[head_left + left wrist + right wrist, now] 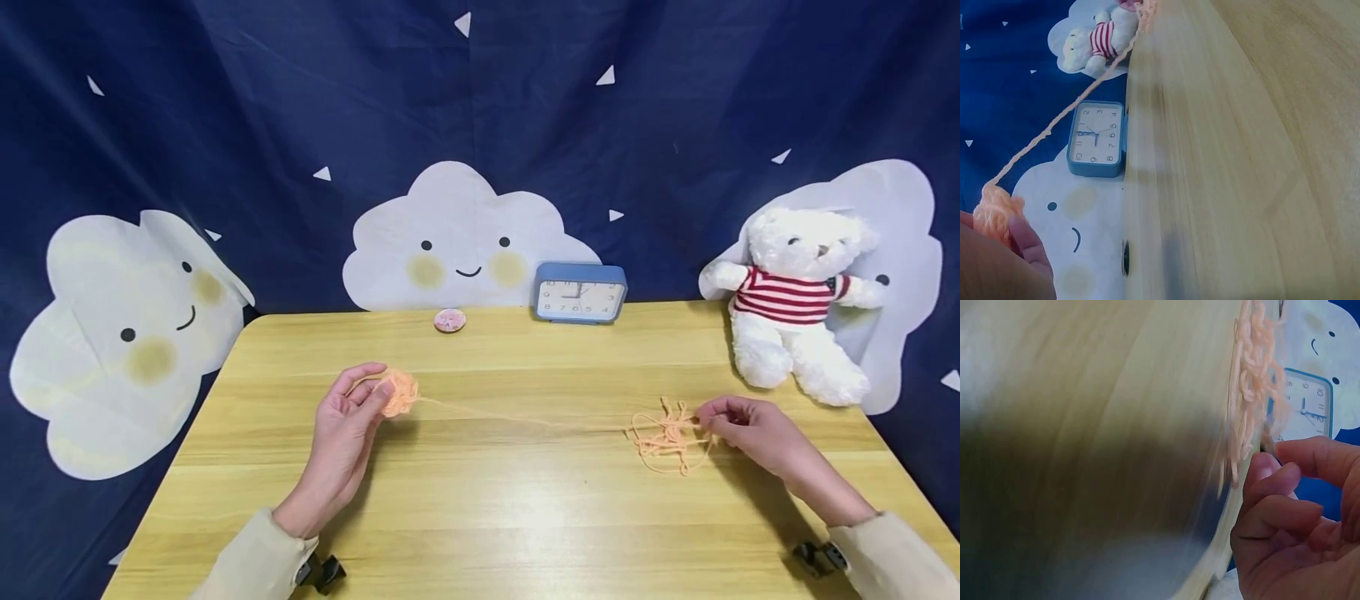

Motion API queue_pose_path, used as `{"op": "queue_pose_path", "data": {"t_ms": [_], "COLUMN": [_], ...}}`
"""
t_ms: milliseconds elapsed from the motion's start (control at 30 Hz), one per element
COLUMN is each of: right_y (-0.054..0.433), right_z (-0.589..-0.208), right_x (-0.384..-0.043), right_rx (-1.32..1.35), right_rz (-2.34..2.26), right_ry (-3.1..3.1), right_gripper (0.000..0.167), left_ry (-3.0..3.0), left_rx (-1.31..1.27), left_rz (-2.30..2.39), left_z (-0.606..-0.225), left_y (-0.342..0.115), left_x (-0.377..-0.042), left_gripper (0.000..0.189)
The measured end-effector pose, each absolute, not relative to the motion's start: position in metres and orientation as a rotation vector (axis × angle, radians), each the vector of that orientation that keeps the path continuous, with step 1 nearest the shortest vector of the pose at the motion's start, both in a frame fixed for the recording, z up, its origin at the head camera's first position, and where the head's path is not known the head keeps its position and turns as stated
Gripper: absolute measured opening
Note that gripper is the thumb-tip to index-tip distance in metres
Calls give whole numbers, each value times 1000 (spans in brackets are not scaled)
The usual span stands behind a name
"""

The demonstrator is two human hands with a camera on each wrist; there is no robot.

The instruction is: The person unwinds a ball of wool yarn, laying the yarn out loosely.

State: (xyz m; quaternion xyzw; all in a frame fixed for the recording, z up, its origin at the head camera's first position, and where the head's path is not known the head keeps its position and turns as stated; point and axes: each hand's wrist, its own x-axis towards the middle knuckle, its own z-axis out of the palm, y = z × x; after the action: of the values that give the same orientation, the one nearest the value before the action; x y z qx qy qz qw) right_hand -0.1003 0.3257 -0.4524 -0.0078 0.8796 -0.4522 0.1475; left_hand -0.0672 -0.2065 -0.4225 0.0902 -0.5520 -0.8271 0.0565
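Observation:
My left hand (348,433) holds a small wound ball of peach yarn (401,393) between thumb and fingers, raised over the left part of the table. From the ball a yarn strand (517,417) stretches across to the right. It runs into a loose tangle of the same yarn (671,437), full of loops. At the tangle's right edge, my right hand (757,433) pinches the yarn between thumb and forefinger. In the left wrist view the ball (997,215) sits in the fingers, its strand (1063,115) drawn nearly straight. The right wrist view shows loops of the tangle (1254,375) hanging beside the fingertips.
A blue alarm clock (579,293) stands at the table's back edge, with a round pink badge (450,321) to its left. A white teddy bear (802,308) in a striped shirt sits at the back right. Behind the wooden table (487,533) hangs a navy cloud-print curtain (285,100).

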Motion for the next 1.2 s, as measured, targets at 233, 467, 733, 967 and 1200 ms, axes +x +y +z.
{"op": "queue_pose_path", "data": {"t_ms": [233,467,733,967,1200], "right_y": [320,310,283,242,197], "right_z": [-453,-454,-447,-440,-444], "right_x": [-98,-93,-88,-91,-92], "right_rx": [38,75,102,72,-30], "right_rz": [-1366,-1544,-1657,-1904,-1928], "right_ry": [2561,2540,2450,2192,2001], "right_gripper": [27,18,22,17,29], "left_ry": [-1702,-1721,-1810,-1837,-1849], "left_rx": [235,237,243,219,194], "left_rz": [-2508,-2504,-2502,-2515,-2520], "left_z": [-421,-421,-423,-422,-422], "left_y": [-205,-203,-202,-202,-201], "left_x": [-67,-67,-66,-66,-67], "left_gripper": [26,24,32,36,34]}}
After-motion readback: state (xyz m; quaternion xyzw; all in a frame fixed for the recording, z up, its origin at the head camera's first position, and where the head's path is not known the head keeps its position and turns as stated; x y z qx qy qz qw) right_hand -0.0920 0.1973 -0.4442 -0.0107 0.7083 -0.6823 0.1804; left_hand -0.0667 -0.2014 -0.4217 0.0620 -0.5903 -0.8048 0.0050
